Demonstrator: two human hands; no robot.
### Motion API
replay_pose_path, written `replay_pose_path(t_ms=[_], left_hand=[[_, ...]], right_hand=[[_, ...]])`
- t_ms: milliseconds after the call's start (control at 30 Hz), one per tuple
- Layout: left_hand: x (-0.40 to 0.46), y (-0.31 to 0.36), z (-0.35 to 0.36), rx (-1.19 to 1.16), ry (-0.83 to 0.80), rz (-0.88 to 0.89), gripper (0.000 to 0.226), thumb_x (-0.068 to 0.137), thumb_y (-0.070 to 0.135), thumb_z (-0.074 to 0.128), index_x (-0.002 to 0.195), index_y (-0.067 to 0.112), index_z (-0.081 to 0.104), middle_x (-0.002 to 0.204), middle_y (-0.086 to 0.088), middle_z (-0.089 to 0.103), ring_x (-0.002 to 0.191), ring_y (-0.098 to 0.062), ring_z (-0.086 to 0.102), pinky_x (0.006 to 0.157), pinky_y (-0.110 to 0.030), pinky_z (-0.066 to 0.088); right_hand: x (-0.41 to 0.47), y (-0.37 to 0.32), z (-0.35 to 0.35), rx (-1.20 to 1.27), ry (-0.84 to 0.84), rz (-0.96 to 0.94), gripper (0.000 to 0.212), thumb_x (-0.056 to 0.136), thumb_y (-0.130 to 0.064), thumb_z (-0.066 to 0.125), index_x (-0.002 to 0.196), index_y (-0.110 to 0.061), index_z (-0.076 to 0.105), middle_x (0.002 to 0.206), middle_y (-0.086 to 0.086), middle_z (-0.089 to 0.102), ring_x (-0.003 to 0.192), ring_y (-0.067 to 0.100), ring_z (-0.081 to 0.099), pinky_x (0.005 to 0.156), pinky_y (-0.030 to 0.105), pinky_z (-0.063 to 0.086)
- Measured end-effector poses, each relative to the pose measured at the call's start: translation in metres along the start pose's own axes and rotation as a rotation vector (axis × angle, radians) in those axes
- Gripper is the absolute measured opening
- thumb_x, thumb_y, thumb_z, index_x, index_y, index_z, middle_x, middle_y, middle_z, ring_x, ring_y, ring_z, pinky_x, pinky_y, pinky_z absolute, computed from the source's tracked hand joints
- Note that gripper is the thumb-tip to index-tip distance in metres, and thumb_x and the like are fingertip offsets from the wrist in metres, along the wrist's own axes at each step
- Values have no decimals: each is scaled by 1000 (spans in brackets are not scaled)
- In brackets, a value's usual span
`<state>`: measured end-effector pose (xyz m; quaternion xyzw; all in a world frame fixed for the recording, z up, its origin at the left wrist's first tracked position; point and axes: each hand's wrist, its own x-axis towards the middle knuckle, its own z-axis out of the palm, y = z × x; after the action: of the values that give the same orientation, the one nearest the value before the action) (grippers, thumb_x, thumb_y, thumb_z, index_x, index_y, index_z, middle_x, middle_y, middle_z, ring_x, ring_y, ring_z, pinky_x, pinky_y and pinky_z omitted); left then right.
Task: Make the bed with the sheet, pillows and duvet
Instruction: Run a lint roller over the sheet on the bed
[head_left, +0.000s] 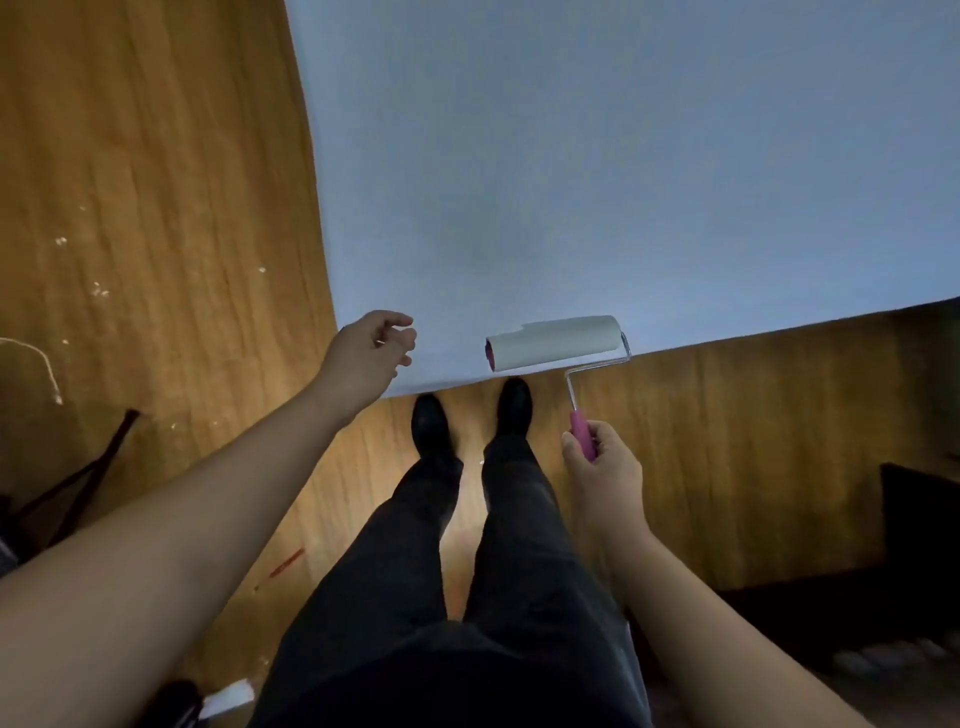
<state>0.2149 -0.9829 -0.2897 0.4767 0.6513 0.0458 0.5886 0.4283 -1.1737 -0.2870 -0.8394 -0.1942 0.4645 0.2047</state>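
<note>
Sheet (597, 171) lies flat and smooth over the bed, near corner right by the person's shoes (470, 415); lint roller (556, 343) sits on that edge, prob to pick fluff off; right hand (602, 467) curls round its pink handle; left hand (371, 353) hovers at the corner w/ fingers loosely bent, holding nothing afaict. No pillows or duvet in view; rest of the bed cut off.
</note>
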Motion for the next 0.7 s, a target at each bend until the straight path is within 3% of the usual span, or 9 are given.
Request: replay_pose_path(t_ms=[467, 700], left_hand=[[64, -74, 30, -126, 79, -151, 23, 97, 24, 56, 119, 22, 62, 105, -3, 69, 90, -13, 68, 87, -33, 54], [90, -85, 36, -132, 84, -149, 22, 98, 23, 55, 119, 23, 62, 105, -2, 69, 90, -13, 68, 84, -36, 55]], right_hand=[[98, 52, 56, -156, -106, 57, 11, 100, -30, 53, 92, -26, 59, 73, -1, 62, 57, 8, 54, 55, 20, 48], [126, 52, 76, -156, -140, 68, 15, 102, -38, 48, 112, -31, 57, 84, -3, 65, 71, 10, 62, 62, 24, 52]])
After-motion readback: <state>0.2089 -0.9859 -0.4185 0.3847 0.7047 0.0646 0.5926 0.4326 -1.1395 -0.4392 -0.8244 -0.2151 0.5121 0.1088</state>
